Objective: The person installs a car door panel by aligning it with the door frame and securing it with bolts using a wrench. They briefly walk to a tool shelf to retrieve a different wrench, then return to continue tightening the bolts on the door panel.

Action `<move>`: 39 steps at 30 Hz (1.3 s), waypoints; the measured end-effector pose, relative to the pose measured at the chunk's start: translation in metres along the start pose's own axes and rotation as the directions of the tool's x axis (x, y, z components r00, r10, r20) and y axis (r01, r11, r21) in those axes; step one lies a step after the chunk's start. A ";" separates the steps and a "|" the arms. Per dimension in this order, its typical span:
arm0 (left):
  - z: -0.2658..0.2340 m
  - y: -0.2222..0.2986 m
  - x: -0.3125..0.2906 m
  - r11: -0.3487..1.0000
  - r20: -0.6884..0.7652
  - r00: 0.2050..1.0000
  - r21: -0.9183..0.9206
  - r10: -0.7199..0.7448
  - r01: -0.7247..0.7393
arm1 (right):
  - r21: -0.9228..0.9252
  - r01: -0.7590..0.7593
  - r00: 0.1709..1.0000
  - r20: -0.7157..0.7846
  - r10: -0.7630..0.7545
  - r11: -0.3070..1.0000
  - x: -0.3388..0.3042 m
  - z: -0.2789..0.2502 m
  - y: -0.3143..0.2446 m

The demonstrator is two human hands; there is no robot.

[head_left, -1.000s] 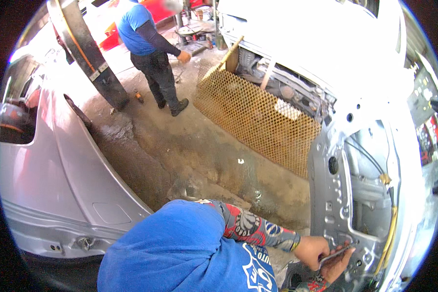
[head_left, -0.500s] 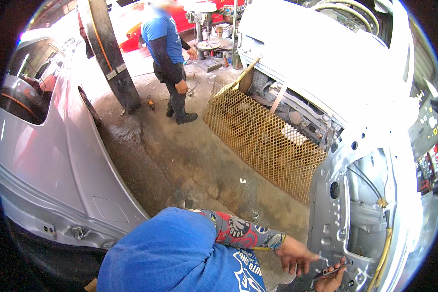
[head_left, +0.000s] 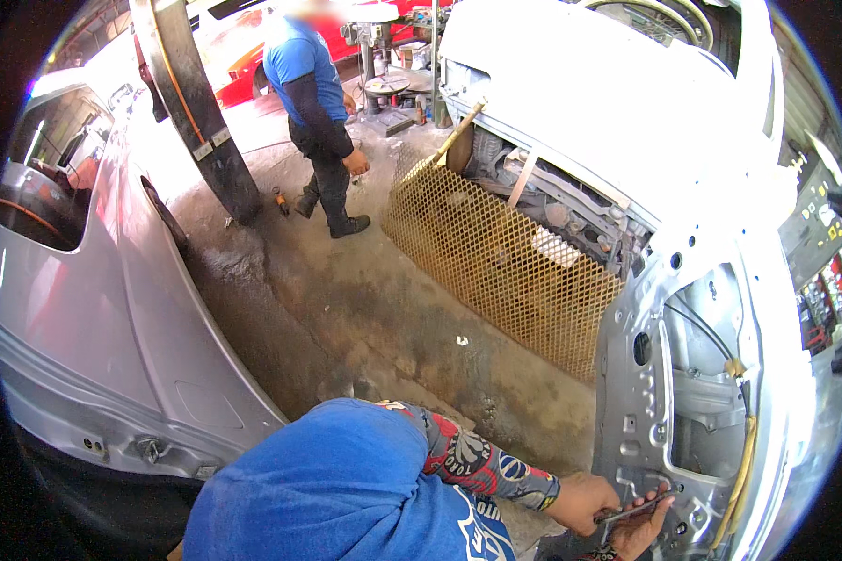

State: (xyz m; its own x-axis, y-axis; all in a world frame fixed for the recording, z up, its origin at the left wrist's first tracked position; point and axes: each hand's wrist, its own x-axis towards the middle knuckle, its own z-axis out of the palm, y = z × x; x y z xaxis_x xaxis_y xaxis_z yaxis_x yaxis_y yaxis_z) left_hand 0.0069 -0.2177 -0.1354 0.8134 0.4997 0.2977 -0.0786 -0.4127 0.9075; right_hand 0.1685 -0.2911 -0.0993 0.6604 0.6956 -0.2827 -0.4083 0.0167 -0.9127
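My left hand (head_left: 585, 502), its arm in a patterned sleeve, is closed around one end of a slim metal wrench-like tool (head_left: 634, 510). My right hand (head_left: 640, 531), low at the right, has its fingers curled round the same tool nearer its other end. The tool's exact kind is too small to tell. Both hands are close against the bare grey inner panel of a car door (head_left: 630, 465), below its large opening. Whether the tool's far tip touches a fastener cannot be made out. Black cables (head_left: 713, 329) and a yellowish wrapped harness (head_left: 747, 458) run along the opening.
A silver car body (head_left: 131, 318) stands at left, beside a dark post (head_left: 201, 122). Rusty mesh (head_left: 505, 271) leans before the white car's (head_left: 580, 103) exposed front. A co-worker in blue (head_left: 309, 103) stands on the concrete floor (head_left: 365, 318), near an orange-and-black tool (head_left: 281, 201).
My left hand's extended fingers have closed onto the tool, which my right hand was holding. The tool shows more clearly between my hands. The co-worker has shifted stance and lowered an arm.
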 end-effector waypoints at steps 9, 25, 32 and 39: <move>-0.051 -0.015 -0.009 0.953 0.213 0.929 0.066 -0.303 0.296 | 0.058 0.102 0.993 0.051 -0.105 0.993 0.014 -0.004 0.007; -0.023 0.024 -0.011 0.811 0.162 0.975 0.544 0.149 -0.215 | 0.263 0.041 0.965 0.241 -0.107 0.964 0.050 -0.026 0.020; -0.055 0.012 -0.021 0.370 0.696 0.632 -0.518 -0.342 0.771 | 0.383 0.032 0.925 0.337 -0.172 0.923 0.043 -0.021 0.025; -0.006 -0.009 -0.016 0.932 -0.016 0.998 0.358 0.061 -0.052 | 0.332 0.047 0.967 0.222 -0.127 0.942 0.031 -0.022 0.021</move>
State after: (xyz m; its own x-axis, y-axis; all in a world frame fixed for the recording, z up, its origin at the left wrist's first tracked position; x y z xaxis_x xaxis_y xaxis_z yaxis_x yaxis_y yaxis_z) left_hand -0.0091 -0.2180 -0.1466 0.7978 0.4855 0.3575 0.0911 -0.6832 0.7246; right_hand 0.1941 -0.2850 -0.1340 0.5503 0.8299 -0.0918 -0.5627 0.2873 -0.7751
